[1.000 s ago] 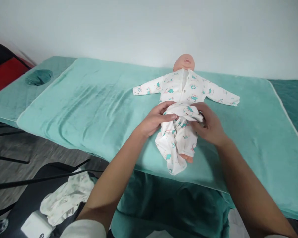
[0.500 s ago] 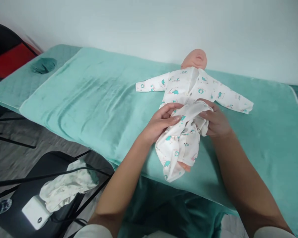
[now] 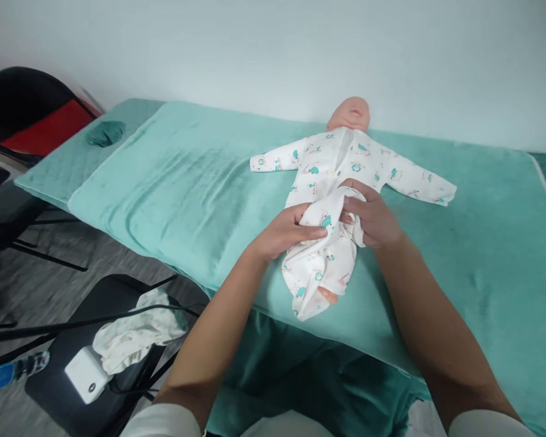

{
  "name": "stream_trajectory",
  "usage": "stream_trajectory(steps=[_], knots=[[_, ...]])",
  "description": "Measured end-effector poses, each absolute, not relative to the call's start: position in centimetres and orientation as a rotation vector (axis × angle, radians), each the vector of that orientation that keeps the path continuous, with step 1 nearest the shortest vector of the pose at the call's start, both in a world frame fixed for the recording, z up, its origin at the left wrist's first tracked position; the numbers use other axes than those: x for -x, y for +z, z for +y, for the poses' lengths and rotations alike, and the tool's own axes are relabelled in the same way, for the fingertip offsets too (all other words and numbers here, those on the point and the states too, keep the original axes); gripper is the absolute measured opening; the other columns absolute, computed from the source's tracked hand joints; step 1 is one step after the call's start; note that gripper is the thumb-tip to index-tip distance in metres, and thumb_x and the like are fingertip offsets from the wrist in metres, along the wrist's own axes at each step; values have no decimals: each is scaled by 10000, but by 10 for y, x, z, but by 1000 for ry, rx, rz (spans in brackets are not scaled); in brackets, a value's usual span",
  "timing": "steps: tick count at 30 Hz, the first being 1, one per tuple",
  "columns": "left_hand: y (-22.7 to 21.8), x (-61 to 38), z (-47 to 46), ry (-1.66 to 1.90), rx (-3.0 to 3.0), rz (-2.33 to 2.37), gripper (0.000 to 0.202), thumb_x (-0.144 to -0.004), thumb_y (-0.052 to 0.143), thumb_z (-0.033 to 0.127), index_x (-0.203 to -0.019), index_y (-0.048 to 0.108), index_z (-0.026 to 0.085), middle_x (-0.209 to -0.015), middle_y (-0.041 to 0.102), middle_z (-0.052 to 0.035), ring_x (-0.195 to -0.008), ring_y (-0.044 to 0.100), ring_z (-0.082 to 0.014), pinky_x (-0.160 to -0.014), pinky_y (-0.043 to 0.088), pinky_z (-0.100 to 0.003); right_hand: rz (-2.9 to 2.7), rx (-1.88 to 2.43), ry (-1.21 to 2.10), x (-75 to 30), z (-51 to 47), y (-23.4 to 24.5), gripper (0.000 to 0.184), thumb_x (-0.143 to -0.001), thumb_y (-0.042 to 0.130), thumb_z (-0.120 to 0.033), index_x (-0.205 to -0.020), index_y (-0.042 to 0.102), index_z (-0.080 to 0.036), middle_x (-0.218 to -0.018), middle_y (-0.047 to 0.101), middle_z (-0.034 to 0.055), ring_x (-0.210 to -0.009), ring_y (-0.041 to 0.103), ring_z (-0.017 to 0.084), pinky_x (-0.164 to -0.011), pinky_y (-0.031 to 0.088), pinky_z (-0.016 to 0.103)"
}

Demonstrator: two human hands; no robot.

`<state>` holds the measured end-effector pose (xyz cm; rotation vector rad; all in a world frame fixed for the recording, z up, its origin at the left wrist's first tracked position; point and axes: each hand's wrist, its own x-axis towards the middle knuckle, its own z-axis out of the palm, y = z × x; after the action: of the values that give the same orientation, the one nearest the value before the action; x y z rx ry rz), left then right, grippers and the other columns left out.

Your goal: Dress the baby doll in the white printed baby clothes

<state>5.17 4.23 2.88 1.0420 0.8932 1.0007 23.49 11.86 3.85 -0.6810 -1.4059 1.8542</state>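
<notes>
A baby doll [image 3: 351, 114] lies on its back on a green-covered massage table, its arms spread wide. It wears a white baby top [image 3: 316, 161] with teal and red prints. Over its lower body are matching baby pants [image 3: 316, 276], bunched up at the waist; one small foot shows at the hem. My left hand [image 3: 289, 230] grips the waist of the pants on the left, thumb on top. My right hand [image 3: 368, 212] pinches the waistband on the right, its fingers partly hidden in the folded cloth.
The massage table [image 3: 186, 176] stands against a white wall, with a face hole [image 3: 105, 133] at its left end. At lower left a black chair [image 3: 57, 394] holds a white device [image 3: 87, 374] with a cable and crumpled printed cloth [image 3: 141, 331]. A water bottle [image 3: 13, 371] is beside it.
The camera view has shifted, bringing the bottle and more of the left-hand chairs into sight. Both hands keep hold of the pants, with the right fingers working slightly further into the waistband.
</notes>
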Motion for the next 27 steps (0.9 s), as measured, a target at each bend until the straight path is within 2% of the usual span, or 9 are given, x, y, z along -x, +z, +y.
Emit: stream_trajectory(steps=[2,5,9,13,16,19,23,25,27], knots=[[27,-57,45,1131,-954,939,521,-698,860,508,-1049,658,179,-909,707,-37,-780,661,-186,-726,504,-302,-1504,714,1841,-236,119,42,389,-728,866,-440,-857,595,-192,-565,503,-64,-478,413,67,-483,380,199],[24,-66,46,1323,-871,1002,426,-754,820,489,-988,609,202,-835,663,-1,-721,628,-156,-683,498,-280,-1742,735,1766,-239,118,49,440,-676,898,-393,-979,673,-168,-773,654,-8,-631,561,111,-567,453,217],[22,-71,44,1412,-819,1085,379,-795,777,503,-888,549,215,-751,584,22,-688,603,-142,-655,493,-268,-1906,740,1742,-239,114,52,363,-753,841,-407,-993,728,-159,-963,719,28,-844,652,166,-709,507,239],[19,-69,43,1397,-817,1062,419,-830,719,574,-1023,602,221,-913,679,-29,-892,690,-218,-817,548,-345,-1721,757,1844,-237,113,43,381,-761,836,-408,-1031,731,-160,-927,722,28,-795,657,159,-681,510,242],[18,-68,44,1357,-829,980,513,-823,720,598,-1138,632,204,-1035,724,-72,-1006,703,-255,-872,550,-358,-1587,737,1901,-236,116,36,395,-742,854,-397,-1035,726,-166,-910,721,28,-779,661,159,-684,525,250],[20,-64,43,1269,-863,942,544,-819,739,591,-1165,656,181,-1061,741,-84,-994,710,-253,-834,548,-333,-1478,727,1888,-234,119,34,384,-744,856,-405,-1021,720,-176,-921,720,28,-812,674,167,-724,545,267],[26,-59,38,1082,-1006,1001,533,-779,785,589,-1050,705,137,-1012,752,-86,-935,710,-251,-755,526,-304,-1400,713,1826,-232,119,31,394,-757,846,-447,-1033,714,-198,-949,720,25,-876,685,183,-775,565,296],[28,-60,37,1028,-1028,1005,530,-724,847,541,-1022,714,123,-994,756,-93,-928,713,-264,-766,531,-316,-1420,727,1784,-232,118,29,400,-761,842,-472,-1026,712,-201,-960,719,24,-876,681,180,-771,563,293],[28,-63,37,1103,-955,983,536,-724,855,510,-1075,707,133,-1007,761,-94,-937,721,-271,-813,548,-343,-1450,734,1763,-232,118,27,406,-768,837,-487,-1021,713,-195,-964,719,26,-858,676,171,-760,555,283]])
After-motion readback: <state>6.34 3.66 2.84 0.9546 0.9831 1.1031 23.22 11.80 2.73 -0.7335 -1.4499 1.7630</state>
